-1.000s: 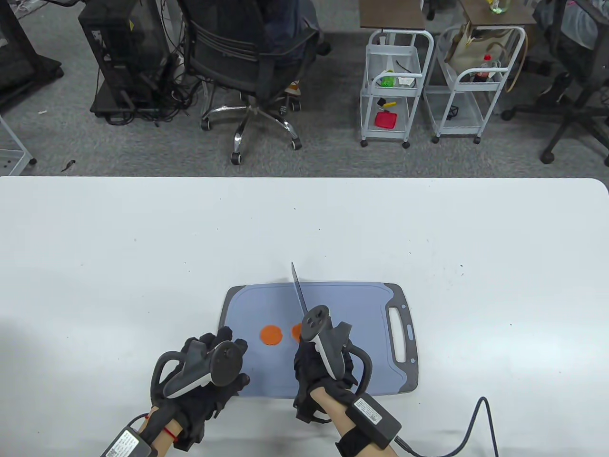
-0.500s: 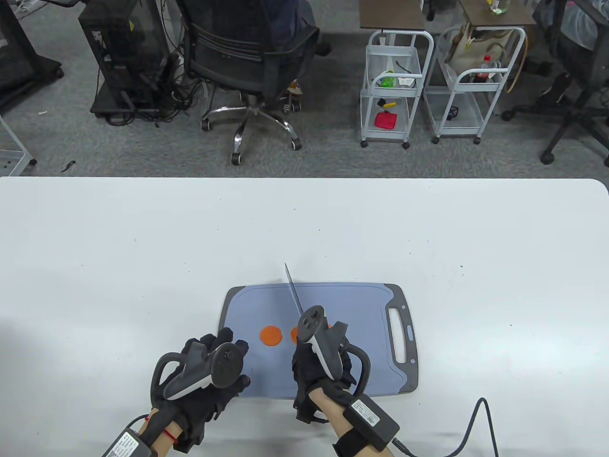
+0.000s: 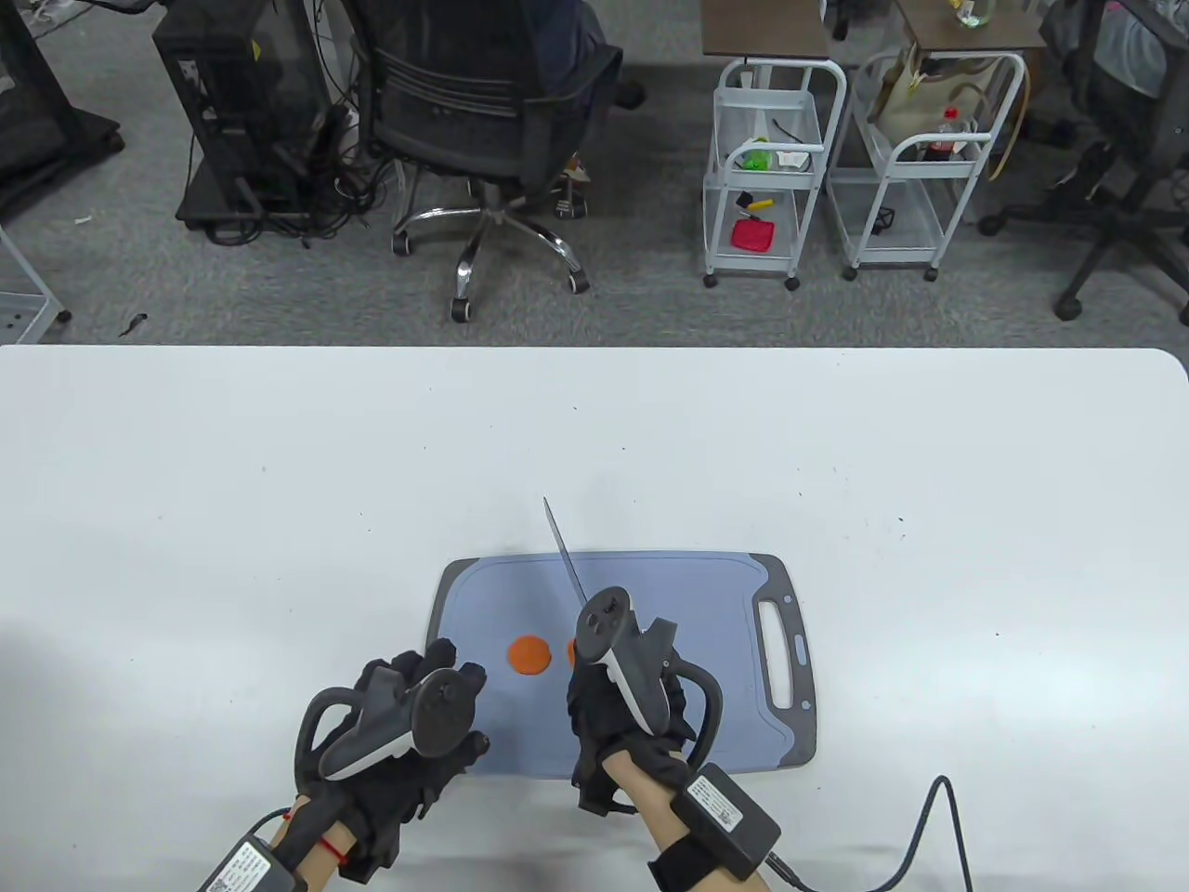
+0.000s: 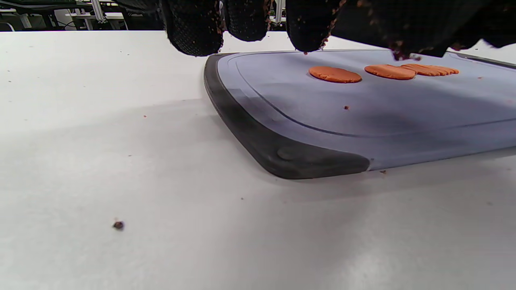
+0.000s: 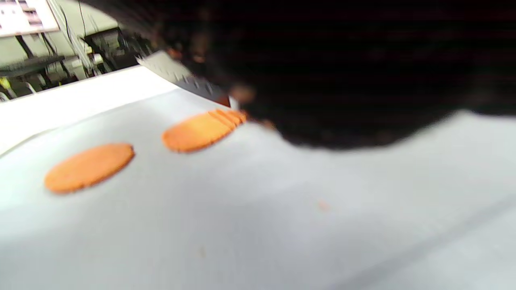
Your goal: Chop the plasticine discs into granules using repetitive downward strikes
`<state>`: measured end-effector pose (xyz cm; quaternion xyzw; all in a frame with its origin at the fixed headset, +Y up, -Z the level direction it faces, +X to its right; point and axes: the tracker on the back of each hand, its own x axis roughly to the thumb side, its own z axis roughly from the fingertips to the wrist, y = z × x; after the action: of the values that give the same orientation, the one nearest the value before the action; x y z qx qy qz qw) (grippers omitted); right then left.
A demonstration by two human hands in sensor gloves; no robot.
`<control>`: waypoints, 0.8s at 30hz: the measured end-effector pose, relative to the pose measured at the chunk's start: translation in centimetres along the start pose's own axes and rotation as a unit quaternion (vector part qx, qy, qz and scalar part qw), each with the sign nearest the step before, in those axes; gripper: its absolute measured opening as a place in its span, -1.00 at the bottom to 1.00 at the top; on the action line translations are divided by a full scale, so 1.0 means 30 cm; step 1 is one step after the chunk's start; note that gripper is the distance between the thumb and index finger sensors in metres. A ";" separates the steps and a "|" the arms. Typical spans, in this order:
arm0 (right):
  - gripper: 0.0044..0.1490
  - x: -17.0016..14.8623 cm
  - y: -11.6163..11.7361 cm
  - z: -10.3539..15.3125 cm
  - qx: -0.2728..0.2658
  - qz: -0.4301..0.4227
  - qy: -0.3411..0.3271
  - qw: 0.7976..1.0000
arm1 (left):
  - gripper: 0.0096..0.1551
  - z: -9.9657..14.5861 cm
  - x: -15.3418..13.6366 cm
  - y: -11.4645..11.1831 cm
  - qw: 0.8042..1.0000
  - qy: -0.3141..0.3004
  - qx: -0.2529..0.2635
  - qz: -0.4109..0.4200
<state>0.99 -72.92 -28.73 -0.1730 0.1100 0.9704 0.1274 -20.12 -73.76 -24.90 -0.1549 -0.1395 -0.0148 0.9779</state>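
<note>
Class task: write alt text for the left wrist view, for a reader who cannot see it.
Orange clay discs lie flat on a blue cutting board with a dark rim, on a white table. Gloved fingertips hang in from the top edge.

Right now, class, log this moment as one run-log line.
right hand: grips knife over sliced disc | left hand: rests at cutting board corner | whole disc: uncut

Knife shifts left over the disc
The right hand [image 3: 620,692] has carried the knife [image 3: 564,550] leftward and slightly farther up the cutting board [image 3: 706,595], covering more of the second plasticine disc [image 3: 571,653].
</note>
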 end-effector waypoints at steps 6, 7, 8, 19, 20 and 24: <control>-0.34 0.012 0.057 -0.044 0.009 -0.005 0.023 1.000 | -0.08 0.003 0.005 -0.002 1.000 -0.002 0.000 0.002; -0.34 0.013 0.053 -0.056 0.016 -0.012 0.024 1.000 | -0.08 0.004 0.005 -0.002 1.000 0.000 0.000 0.004; -0.34 0.020 0.049 -0.073 0.024 -0.017 0.023 0.999 | -0.08 0.005 0.005 -0.001 1.000 0.000 0.000 0.003; -0.33 0.007 -0.008 0.015 -0.012 0.000 0.004 1.000 | -0.08 0.001 -0.001 0.002 1.000 0.001 -0.003 0.003; -0.33 0.002 0.006 0.011 -0.002 -0.006 0.008 1.000 | -0.08 0.001 0.001 0.001 1.000 0.000 -0.004 0.002; -0.34 0.008 0.044 -0.014 0.015 0.010 0.031 0.999 | -0.08 0.001 0.005 -0.003 1.000 -0.002 -0.007 0.000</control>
<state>0.54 -74.22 -28.98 -0.1997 0.1298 0.9642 0.1168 -19.99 -73.83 -24.82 -0.1619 -0.1410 -0.0154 0.9766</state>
